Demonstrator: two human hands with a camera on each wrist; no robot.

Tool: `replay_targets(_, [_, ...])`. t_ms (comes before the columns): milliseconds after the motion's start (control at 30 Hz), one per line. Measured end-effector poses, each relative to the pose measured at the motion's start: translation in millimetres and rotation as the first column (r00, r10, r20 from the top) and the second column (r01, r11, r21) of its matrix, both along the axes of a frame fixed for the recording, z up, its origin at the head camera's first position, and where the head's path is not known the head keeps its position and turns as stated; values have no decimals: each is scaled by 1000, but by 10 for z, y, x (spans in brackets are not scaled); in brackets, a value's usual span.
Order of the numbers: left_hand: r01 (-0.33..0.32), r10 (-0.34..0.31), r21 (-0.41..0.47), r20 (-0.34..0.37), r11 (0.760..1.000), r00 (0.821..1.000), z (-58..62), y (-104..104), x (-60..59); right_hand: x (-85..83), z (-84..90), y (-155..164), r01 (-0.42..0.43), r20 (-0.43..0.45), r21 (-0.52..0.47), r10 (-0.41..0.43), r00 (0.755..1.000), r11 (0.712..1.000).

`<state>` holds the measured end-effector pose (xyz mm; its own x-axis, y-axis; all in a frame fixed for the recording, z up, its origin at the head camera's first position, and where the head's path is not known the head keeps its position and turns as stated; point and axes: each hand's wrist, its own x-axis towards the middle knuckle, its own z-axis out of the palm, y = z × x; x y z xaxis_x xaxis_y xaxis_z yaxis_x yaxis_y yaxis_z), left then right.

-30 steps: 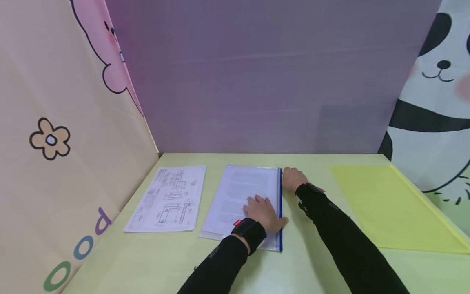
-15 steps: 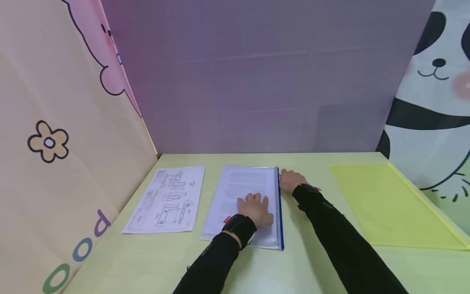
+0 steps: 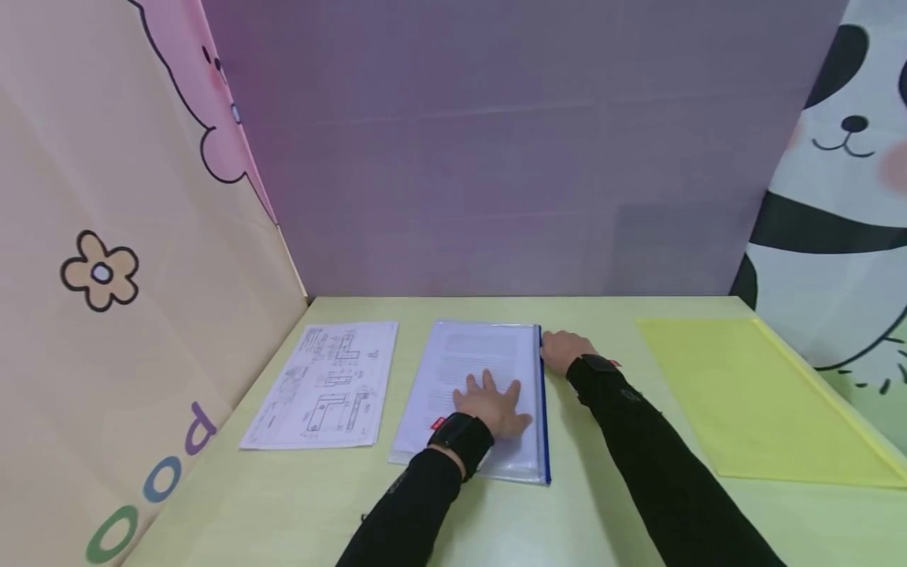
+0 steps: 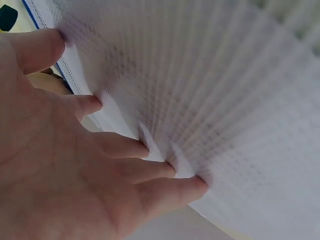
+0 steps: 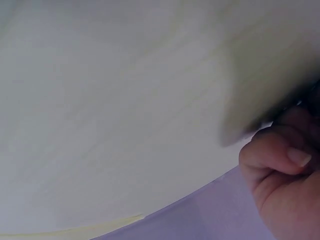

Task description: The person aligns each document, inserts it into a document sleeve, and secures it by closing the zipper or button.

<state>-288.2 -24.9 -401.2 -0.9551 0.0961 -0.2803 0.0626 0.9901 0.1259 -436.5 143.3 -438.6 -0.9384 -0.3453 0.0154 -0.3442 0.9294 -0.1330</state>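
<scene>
Clear plastic zip folder [image 3: 473, 394], already loaded with printed pages, is lying mid-table; my left hand [image 3: 490, 405] is pressing it flat with fingers spread, while my right hand [image 3: 561, 350] is curling at its far blue zip edge, the grip hidden. Remaining out are a drawing sheet [image 3: 324, 384] and yellow sleeve [image 3: 751, 394], resting on the pale green table [image 3: 283, 504] between cartoon-printed partitions [image 3: 106, 276].

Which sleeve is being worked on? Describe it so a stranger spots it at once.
On the pale green table, three flat items lie in a row. The middle one is the clear document sleeve, under the left hand. Only it has a blue zip strip along its right edge.
</scene>
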Motion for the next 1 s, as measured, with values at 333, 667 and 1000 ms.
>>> replay_targets(333, [-17, 16, -21, -34, 1000, 999, 55, 26, 33, 72, 42, -1, -66, 28, 34, 65, 998, 997])
replay_targets(667, [-23, 21, -58, -46, 998, 999, 30, 93, 71, 330, 33, -5, -98, 14, 56, 97, 995, 994])
replay_targets(1000, [-21, 18, -55, -48, 998, 999, 69, 154, 48, 508, 61, 26, -90, -25, 88, 93, 995, 992])
